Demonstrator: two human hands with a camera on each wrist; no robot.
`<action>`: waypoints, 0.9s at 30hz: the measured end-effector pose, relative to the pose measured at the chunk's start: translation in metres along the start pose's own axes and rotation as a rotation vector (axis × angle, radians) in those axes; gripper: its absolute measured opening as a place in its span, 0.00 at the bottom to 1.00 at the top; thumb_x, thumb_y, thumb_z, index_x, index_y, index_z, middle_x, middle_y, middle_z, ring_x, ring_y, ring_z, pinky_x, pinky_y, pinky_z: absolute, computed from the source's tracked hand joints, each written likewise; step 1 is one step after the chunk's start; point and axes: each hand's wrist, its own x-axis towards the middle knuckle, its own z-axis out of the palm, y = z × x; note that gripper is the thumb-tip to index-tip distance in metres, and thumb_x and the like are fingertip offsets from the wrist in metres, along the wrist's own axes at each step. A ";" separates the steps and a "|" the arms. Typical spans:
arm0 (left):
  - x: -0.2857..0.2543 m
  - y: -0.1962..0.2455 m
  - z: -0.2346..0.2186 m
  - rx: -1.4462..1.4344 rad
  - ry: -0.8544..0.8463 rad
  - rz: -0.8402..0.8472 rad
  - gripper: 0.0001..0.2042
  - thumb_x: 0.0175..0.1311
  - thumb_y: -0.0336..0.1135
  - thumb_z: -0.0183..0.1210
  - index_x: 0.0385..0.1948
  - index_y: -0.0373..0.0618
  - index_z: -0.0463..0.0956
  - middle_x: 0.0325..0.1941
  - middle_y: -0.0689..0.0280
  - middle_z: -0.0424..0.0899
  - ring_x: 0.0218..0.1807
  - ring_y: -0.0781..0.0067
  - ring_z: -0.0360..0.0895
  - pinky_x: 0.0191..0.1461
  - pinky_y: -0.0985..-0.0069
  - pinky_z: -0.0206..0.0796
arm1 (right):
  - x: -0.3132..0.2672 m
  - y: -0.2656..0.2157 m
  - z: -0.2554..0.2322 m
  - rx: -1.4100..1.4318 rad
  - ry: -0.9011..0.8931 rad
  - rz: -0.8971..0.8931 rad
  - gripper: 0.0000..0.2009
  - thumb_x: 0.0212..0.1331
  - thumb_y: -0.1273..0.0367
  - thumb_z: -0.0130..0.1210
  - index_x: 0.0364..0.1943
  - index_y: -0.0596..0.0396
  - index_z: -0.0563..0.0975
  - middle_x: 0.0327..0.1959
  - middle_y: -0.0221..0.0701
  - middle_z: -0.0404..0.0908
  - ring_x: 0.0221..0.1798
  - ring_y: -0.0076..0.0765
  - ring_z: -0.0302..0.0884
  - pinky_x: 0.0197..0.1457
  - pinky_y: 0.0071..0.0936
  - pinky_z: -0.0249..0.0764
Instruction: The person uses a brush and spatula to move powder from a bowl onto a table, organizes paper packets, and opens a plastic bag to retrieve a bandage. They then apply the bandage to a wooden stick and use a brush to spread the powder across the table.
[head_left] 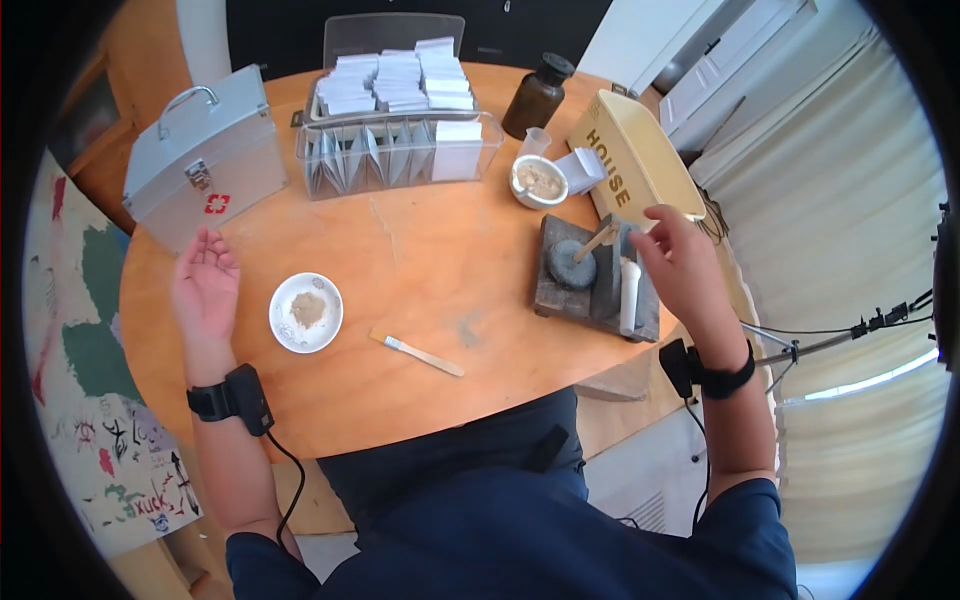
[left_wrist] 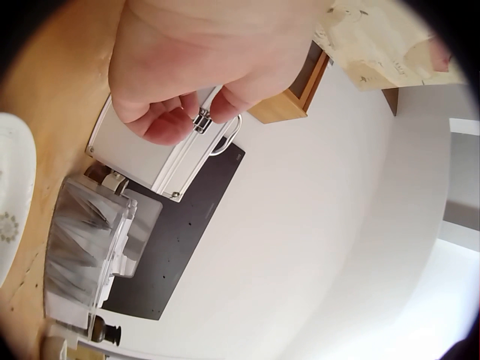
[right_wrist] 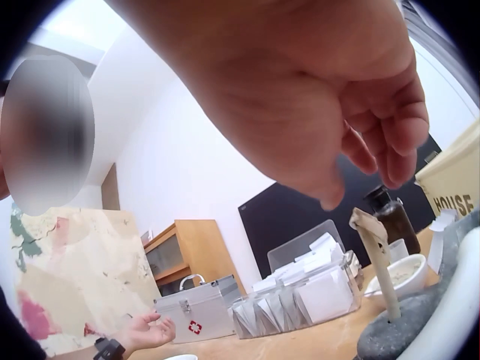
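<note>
My left hand (head_left: 208,290) is palm up at the table's left side, fingers loosely bent and holding nothing, between the silver case (head_left: 225,165) and a white bowl of powder (head_left: 306,313). Over the right side, my right hand (head_left: 682,262) hovers with loosely bent fingers, nothing seen in them. Below and beside it is a small stone mill (head_left: 572,265) with a wooden handle (head_left: 597,243), on a dark base with a white pestle (head_left: 629,298). In the right wrist view the hand (right_wrist: 322,105) hangs above the mill's handle (right_wrist: 377,262).
A brush (head_left: 420,356) lies near the front edge. Clear bins of white packets (head_left: 400,85) stand at the back. Further right are a brown bottle (head_left: 538,97), a small cup (head_left: 535,142), a mortar of powder (head_left: 539,181), a folded paper (head_left: 581,170) and a cream box (head_left: 640,155).
</note>
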 end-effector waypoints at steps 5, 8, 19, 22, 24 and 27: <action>-0.003 -0.002 -0.002 -0.051 -0.068 -0.088 0.12 0.67 0.30 0.49 0.48 0.36 0.69 0.44 0.60 0.74 0.43 0.70 0.70 0.46 0.75 0.65 | -0.064 -0.014 -0.004 -0.183 -0.035 0.061 0.12 0.54 0.64 0.62 0.35 0.54 0.74 0.18 0.32 0.75 0.22 0.41 0.75 0.25 0.36 0.69; -0.005 -0.005 0.000 -0.064 -0.085 -0.115 0.12 0.67 0.30 0.48 0.48 0.35 0.69 0.44 0.60 0.74 0.43 0.69 0.70 0.46 0.75 0.65 | -0.087 -0.014 0.007 -0.207 -0.069 0.155 0.14 0.53 0.63 0.64 0.37 0.54 0.74 0.19 0.31 0.75 0.21 0.40 0.74 0.25 0.35 0.68; -0.017 -0.013 0.021 -0.058 -0.129 -0.126 0.12 0.66 0.32 0.49 0.47 0.36 0.69 0.42 0.60 0.73 0.43 0.68 0.69 0.47 0.74 0.64 | -0.108 -0.097 0.112 0.355 -0.293 -0.158 0.06 0.49 0.73 0.62 0.30 0.57 0.78 0.27 0.36 0.76 0.30 0.45 0.77 0.33 0.34 0.75; -0.016 -0.014 0.022 -0.072 -0.121 -0.129 0.12 0.66 0.32 0.50 0.47 0.36 0.69 0.42 0.59 0.73 0.42 0.69 0.69 0.47 0.75 0.64 | -0.103 -0.105 0.131 0.223 -0.304 -0.208 0.09 0.46 0.69 0.64 0.28 0.56 0.75 0.30 0.36 0.73 0.35 0.44 0.76 0.34 0.37 0.75; -0.018 -0.013 0.020 -0.060 -0.110 -0.117 0.12 0.66 0.32 0.50 0.47 0.36 0.69 0.41 0.60 0.72 0.41 0.69 0.68 0.47 0.75 0.64 | -0.101 -0.105 0.134 0.216 -0.315 -0.225 0.10 0.45 0.69 0.64 0.27 0.55 0.74 0.29 0.36 0.73 0.35 0.44 0.76 0.34 0.37 0.75; -0.023 -0.014 0.027 -0.044 -0.084 -0.079 0.12 0.66 0.32 0.50 0.47 0.36 0.69 0.40 0.60 0.72 0.40 0.69 0.68 0.45 0.75 0.63 | -0.098 -0.106 0.135 0.220 -0.341 -0.242 0.09 0.45 0.69 0.64 0.26 0.55 0.74 0.29 0.36 0.73 0.35 0.44 0.76 0.34 0.36 0.76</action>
